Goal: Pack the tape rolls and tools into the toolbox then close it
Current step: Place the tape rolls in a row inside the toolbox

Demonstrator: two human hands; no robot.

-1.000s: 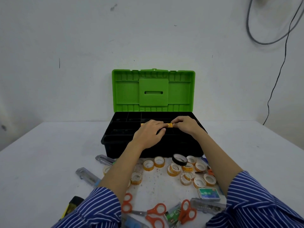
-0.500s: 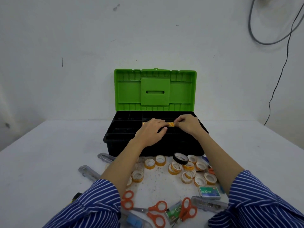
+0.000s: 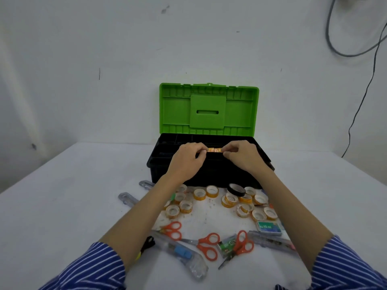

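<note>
From the head view we see our left hand (image 3: 187, 159) and right hand (image 3: 244, 156) raised side by side over the open toolbox (image 3: 209, 170), each pinching one end of a short row of yellow tape rolls (image 3: 214, 150) that spans the gap between them. Both hands are closed on that row, fingers curled in from above. Behind the hands the ribbed green plastic lid (image 3: 209, 110) stands upright, with a square raised panel and a narrow slot in its middle. Beneath the hands lies the matte black tray, split into compartments; we cannot tell which one the row is over.

Nearer to us than the hands, loose tape rolls (image 3: 199, 194) lie scattered on the white table (image 3: 62, 195): small rings, amber outside and white at the core, and one black roll (image 3: 236, 189) just under our right wrist. Closer still, between our forearms, lie orange-handled scissors (image 3: 206, 245) with round loops, clear plastic cutters (image 3: 182, 254), and a small green box (image 3: 269, 226) beside our right forearm. Our sleeves are striped blue and white cloth.

Against half a second ago, our hands stand a little further apart and more of the yellow row shows between them; the toolbox and the scattered things lie as they did.
</note>
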